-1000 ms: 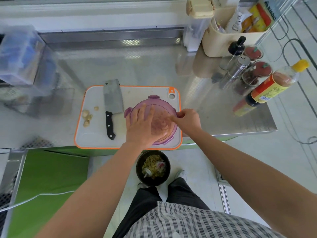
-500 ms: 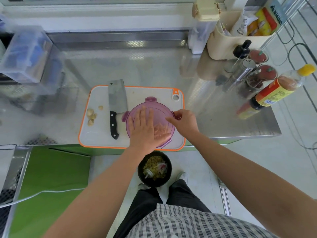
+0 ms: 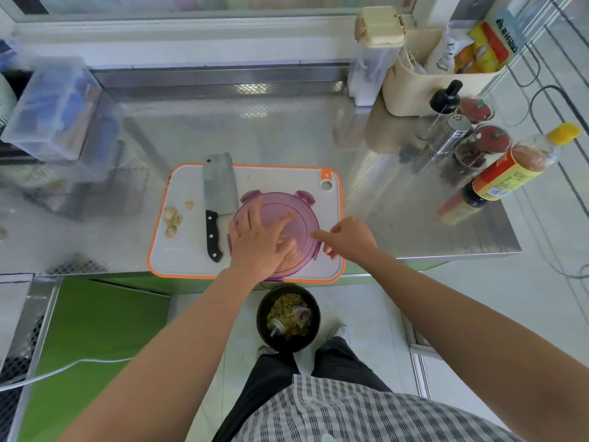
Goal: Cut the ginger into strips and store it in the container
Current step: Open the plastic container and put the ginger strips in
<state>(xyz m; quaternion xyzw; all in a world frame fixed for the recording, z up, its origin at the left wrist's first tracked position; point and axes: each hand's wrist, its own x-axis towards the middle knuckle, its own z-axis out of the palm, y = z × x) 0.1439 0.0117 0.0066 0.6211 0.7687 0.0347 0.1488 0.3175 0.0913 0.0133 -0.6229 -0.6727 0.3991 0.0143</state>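
Left hand (image 3: 258,240) lies flat on the purple lid (image 3: 287,212), fingers straight and spread, pressing down. Right hand (image 3: 350,239) is at the lid's right rim with the index finger stretched onto the edge and the other fingers curled under; can't tell if it grips a side clip. The lid covers the round container (image 3: 298,266), which sits on the white, orange-edged cutting board (image 3: 287,177) at the near edge of the steel bench (image 3: 287,132).

Step in hand, as a judgement: sealing the lid, so the task looks close to done. To do it well, keep the left palm centred so the lid stays level. Check the rim is seated all round, then snap the clips down in opposite pairs. The far clips (image 3: 304,196) look flipped out. A strip caught under the rim would spoil the seal. The board is right at the bench edge, so push straight down, not toward the body.

Contents:
- Container: a pale mass shows dimly through the lid by the left hand, likely the ginger strips; fill level unclear.
- Board, left side: a few pale ginger offcuts (image 3: 172,218), apart from the cleaver (image 3: 220,186), which lies flat just left of the container.
- Black bowl (image 3: 288,346) on the floor below the bench: holds shredded scraps.
- Clear box (image 3: 54,110), far left: blue items, blurred.
- Beige caddy (image 3: 414,97), far right: holds packets.
- Spice jars (image 3: 487,140) beside it: red contents.
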